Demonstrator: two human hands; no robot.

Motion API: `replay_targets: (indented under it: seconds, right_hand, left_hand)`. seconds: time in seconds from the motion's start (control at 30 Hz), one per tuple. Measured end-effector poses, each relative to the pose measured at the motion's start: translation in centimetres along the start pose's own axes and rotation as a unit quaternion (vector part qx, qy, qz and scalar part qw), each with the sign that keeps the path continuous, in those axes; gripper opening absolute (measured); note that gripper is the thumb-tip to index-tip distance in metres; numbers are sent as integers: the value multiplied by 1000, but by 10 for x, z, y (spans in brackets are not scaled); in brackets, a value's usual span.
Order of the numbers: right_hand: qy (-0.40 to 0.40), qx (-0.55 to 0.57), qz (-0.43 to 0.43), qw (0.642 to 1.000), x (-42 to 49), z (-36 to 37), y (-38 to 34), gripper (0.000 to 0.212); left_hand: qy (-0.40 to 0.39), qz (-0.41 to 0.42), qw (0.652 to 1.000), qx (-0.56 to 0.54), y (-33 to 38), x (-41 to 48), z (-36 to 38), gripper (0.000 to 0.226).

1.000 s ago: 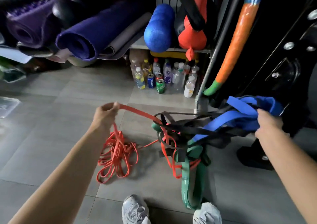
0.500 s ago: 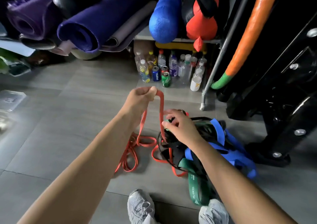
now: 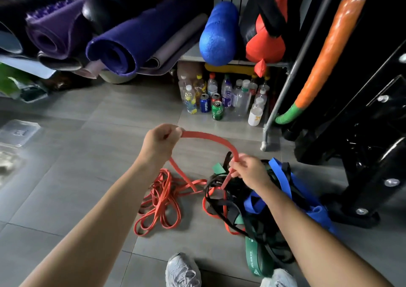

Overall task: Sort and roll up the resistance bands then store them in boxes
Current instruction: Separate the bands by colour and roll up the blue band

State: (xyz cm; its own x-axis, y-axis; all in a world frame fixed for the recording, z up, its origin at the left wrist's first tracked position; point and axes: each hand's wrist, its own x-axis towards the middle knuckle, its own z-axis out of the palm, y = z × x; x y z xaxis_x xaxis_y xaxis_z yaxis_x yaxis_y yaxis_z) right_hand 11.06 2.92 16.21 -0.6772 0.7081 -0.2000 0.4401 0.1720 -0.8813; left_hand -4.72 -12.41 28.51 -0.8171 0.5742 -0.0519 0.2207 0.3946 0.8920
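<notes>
A wide red resistance band (image 3: 208,137) arcs between both hands above the floor. My left hand (image 3: 161,140) grips one end of the arc in a fist. My right hand (image 3: 246,169) pinches the band lower, just above a tangled pile of bands (image 3: 252,212) on the floor: black, green (image 3: 256,262), blue (image 3: 283,176) and red ones knotted together. A separate heap of thin red bands (image 3: 160,201) lies on the tiles to the left of the pile, under my left forearm.
Bottles and cans (image 3: 217,98) stand under a shelf ahead. Rolled mats (image 3: 123,45) and a blue foam roller (image 3: 219,34) lie above. A black machine frame (image 3: 362,155) stands at the right. A clear plastic lid (image 3: 18,133) sits at far left. My shoes (image 3: 183,271) are at the bottom edge.
My right hand let go of the blue bands, which dropped onto the pile, and took hold of the red band. My left hand lifted and the red band now arcs between both hands.
</notes>
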Motion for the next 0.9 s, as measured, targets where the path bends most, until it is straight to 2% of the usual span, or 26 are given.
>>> replay_targets:
  seconds: [0.1,0.23,0.3,0.4,0.5,0.57,0.63,0.67,0.73,0.8,0.9]
  right_hand:
    - [61,70,-38,995,4,-21,-37,20]
    - [71,114,-132,982,-2,-42,-102,17]
    - [77,118,-171,975,-9,-53,-132,17]
    - [98,156,-219,958,-23,-67,-170,16]
    - [89,171,-253,948,-34,-71,-189,18]
    - [65,165,-250,952,-39,-67,-189,16]
    - [56,160,-228,959,-39,-63,-176,14]
    - [56,159,-213,962,-38,-62,-167,13]
    - [47,154,-183,970,-34,-60,-143,14]
    - [21,154,-156,975,-26,-55,-118,12]
    - [-13,190,-114,975,0,-42,-84,11]
  left_hand:
    - [9,1,998,67,-24,0,5,13]
    - [8,-24,999,24,-36,-7,16,15]
    - [1,-4,1000,6,-31,-8,19,13]
    - [-33,53,998,0,-11,-10,21,12]
    - [-109,65,992,-25,8,-16,29,30]
    - [-162,76,983,-41,17,-22,41,32]
    - [-180,97,979,-20,20,-29,57,17]
    - [-181,97,979,-14,20,-31,65,10]
    - [-177,85,980,-21,9,-31,77,15]
    - [-159,54,985,-27,-9,-27,86,5]
    - [-152,4,987,-54,-38,-21,97,6]
